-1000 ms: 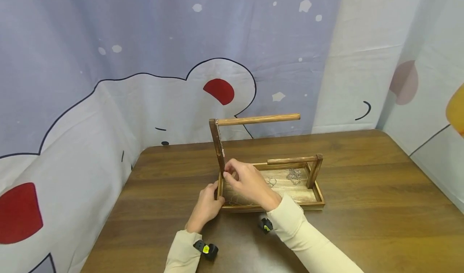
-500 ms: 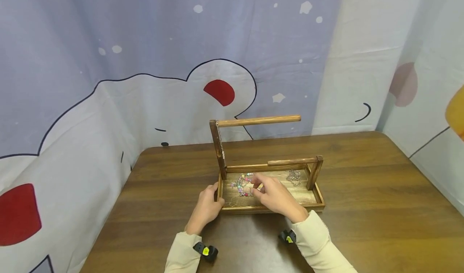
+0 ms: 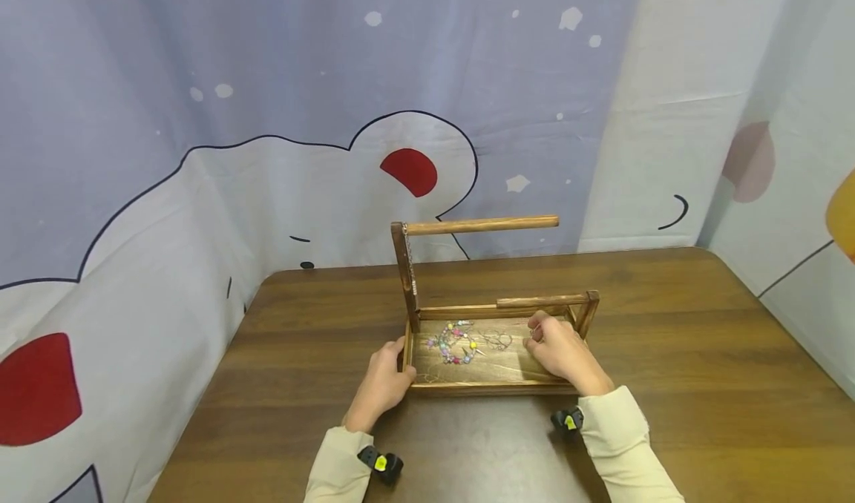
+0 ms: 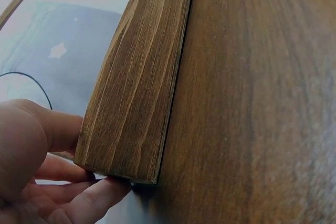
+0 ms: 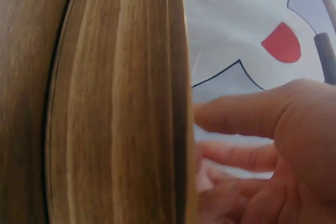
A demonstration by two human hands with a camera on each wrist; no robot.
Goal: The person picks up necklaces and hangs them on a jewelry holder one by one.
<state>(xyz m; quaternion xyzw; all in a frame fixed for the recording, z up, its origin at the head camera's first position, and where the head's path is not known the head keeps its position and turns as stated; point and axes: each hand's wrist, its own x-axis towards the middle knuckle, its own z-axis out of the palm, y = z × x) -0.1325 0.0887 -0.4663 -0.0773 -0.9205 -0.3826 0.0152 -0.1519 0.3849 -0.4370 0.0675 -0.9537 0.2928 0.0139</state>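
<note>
My left hand (image 3: 382, 380) grips the left end of a shallow wooden tray (image 3: 481, 389), thumb at the near corner and fingers over the end wall. In the left wrist view, that hand's fingers (image 4: 100, 198) are against the end of the wooden wall. Inside the tray at the right, my right hand (image 3: 561, 349) reaches down with bent fingers, covering the place of a silvery chain. Its fingertips lie behind the tray wall in the right wrist view, so any hold is unclear. A colourful beaded bracelet (image 3: 473, 345) and a thin tangled chain (image 3: 497, 340) lie on the tray floor.
A tall post (image 3: 404, 269) at the tray's left carries a long bar (image 3: 484, 225), with a chain (image 3: 410, 262) hanging beside the post. A shorter post (image 3: 588, 311) at the right bears a low bar (image 3: 541, 300). All stands on a brown table (image 3: 701, 354) before a printed curtain.
My right hand has moved right, from beside the tall post, past the beaded bracelet, to the chain at the right, exposing the bracelet. My left hand keeps its grip on the tray.
</note>
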